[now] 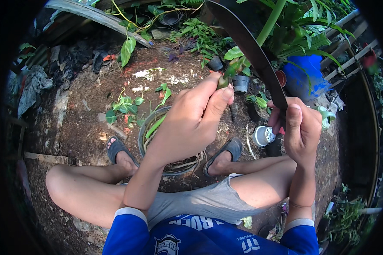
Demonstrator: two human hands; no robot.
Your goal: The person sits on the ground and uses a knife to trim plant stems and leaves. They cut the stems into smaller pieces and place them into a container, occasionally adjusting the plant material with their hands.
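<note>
At the far left, grey cloth (pixel 34 85) lies crumpled on the bare ground (pixel 85 123). Nearer the middle, a small leafy plant (pixel 125 105) grows from the dirt, just beside a round black pot (pixel 145 131) that sits between the person's sandalled feet. Above the pot, the left hand (pixel 193 119) is closed around a green plant stem (pixel 225 78), thumb and fingers pinching it near its cut end. To the right, the right hand (pixel 300 127) is wrapped tight around the handle of a long dark blade (pixel 247 42), which slants up toward the top edge and passes just beside the stem. Below that hand a small white pot (pixel 264 136) lies on its side. Further right stands a blue barrel (pixel 304 78), then a wooden fence (pixel 353 55).
</note>
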